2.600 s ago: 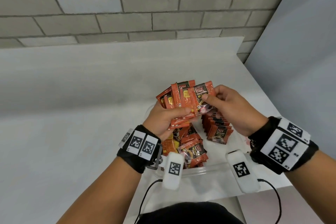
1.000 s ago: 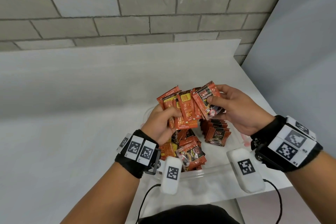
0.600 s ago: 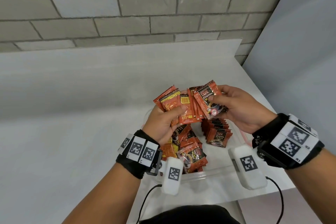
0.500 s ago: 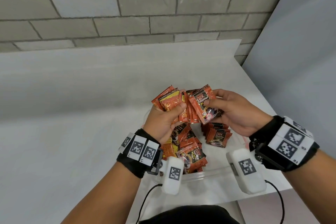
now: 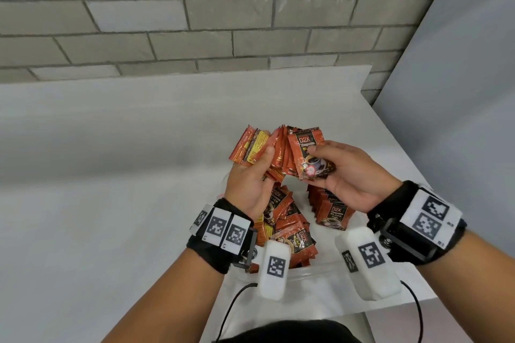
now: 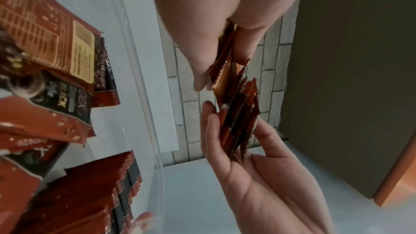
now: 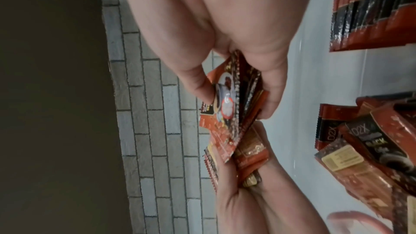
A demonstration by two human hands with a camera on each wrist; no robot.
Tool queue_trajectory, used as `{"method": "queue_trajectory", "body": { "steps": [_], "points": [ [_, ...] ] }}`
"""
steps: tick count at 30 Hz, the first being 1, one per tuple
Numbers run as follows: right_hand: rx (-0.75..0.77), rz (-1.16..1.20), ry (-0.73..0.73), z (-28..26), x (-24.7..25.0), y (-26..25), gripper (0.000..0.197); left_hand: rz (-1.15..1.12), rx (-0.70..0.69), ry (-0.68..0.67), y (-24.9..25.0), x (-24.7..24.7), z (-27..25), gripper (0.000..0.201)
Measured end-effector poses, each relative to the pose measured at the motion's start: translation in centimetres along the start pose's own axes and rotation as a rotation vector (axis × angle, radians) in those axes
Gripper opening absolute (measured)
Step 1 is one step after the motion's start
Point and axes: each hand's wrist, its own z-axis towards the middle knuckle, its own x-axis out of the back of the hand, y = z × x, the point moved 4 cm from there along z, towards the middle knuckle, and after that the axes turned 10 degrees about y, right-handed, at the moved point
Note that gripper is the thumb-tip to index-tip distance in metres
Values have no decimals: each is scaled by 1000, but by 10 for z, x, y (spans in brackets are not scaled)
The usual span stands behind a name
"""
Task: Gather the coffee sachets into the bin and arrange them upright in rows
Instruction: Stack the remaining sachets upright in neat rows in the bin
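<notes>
Both hands hover above a clear plastic bin and share a bundle of orange-red coffee sachets. My left hand grips a fan of sachets with its thumb across their faces. My right hand pinches a small stack of sachets, label facing me. In the left wrist view the held sachets sit edge-on between the two hands. In the bin, a row of upright sachets stands on the right and a loose pile lies on the left.
The bin sits near the front right corner of a white table. A grey brick wall runs behind it and a grey panel stands to the right. Sensor bands and white pods with cables hang at both wrists.
Both hands have stayed above the bin, shuffling the bundle. The right hand's stack now stands straighter with its label towards me, and the left hand's fan has spread a little leftwards.
</notes>
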Motion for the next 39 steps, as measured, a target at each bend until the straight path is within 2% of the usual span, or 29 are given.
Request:
{"method": "queue_trajectory", "body": {
  "steps": [3,6,9,12,17,21,24,26,28,30,33,36,39],
  "points": [
    [-15,27,-7,0,-2,3,12,9,-9,18,0,-2,1,28],
    [12,12,35,2,3,1,6,-14,19,22,2,1,1,27],
    [83,-100,78,2,10,-7,8,-55,89,33,2,8,1,20],
    [140,-270,46,2,15,-16,17,100,58,72,3,14,1,19],
    [149,-477,-82,-4,5,-16,21,381,101,-18,-5,4,-4,44],
    [174,-440,-94,-4,-1,-13,25,350,181,-54,-7,-3,-6,60],
    [191,-337,-113,-7,-6,-14,31,322,178,-135,-5,-5,-10,52],
    [225,-366,-164,-11,-11,-11,34,319,170,-176,-6,-6,-10,47],
    [267,-477,-230,-16,-16,-7,38,308,168,-186,-9,-8,-10,53],
    [338,-708,-273,-19,-18,-5,48,260,202,-185,-12,-9,-10,50],
    [459,-1219,-215,-19,-17,-10,81,142,274,-213,-16,-6,-10,21],
    [430,-1308,-227,-27,-19,-10,93,91,317,-215,-17,-4,-11,15],
    [591,-1311,-241,-38,-24,-17,106,148,304,-198,-15,-5,-10,13]
  ]
}}
